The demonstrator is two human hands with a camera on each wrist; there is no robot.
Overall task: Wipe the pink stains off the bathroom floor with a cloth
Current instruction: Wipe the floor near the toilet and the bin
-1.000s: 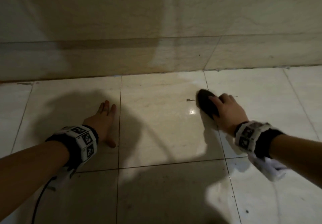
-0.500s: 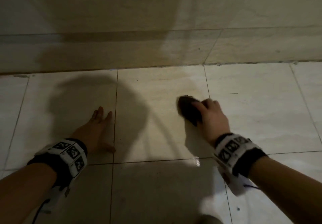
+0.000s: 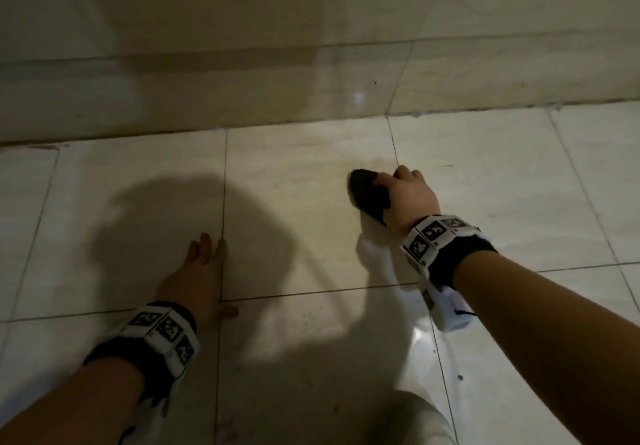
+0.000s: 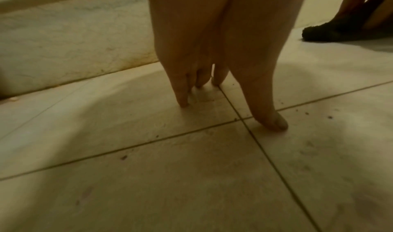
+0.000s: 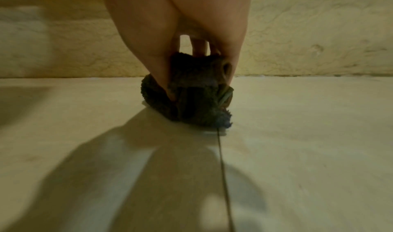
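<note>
right hand (image 3: 408, 198): curled round a dark, fuzzy cloth (image 3: 369, 195), pressing it down onto the floor (image 3: 294, 202). From the right wrist cam the thumb sits on one side of the wad and the fingers (image 5: 199, 48) tuck in over the top, so it's a proper grip.

cloth: bunched into a lump under and just ahead of the right hand, sticking out past the fingertips toward the left hand's side. It sits on a grout line (image 3: 394, 148) that runs out from the wall. Bottom of it touches the tile.

left hand (image 3: 201, 278): flat on the floor, fingers straight and close together, thumb (image 4: 270, 117) splayed out to the side. Holding nothing. It rests right at a crossing of grout lines, well apart from the cloth, nearer the person than the right hand is.

wall (image 3: 311, 46): tiled, runs across just beyond both hands.

pink stains: honestly can't make any out, the light's dim and yellowish. Just a few small dark specks (image 4: 329, 117) on the tile beside the left thumb.

shadow: big dark one falls over the floor between the two hands.
</note>
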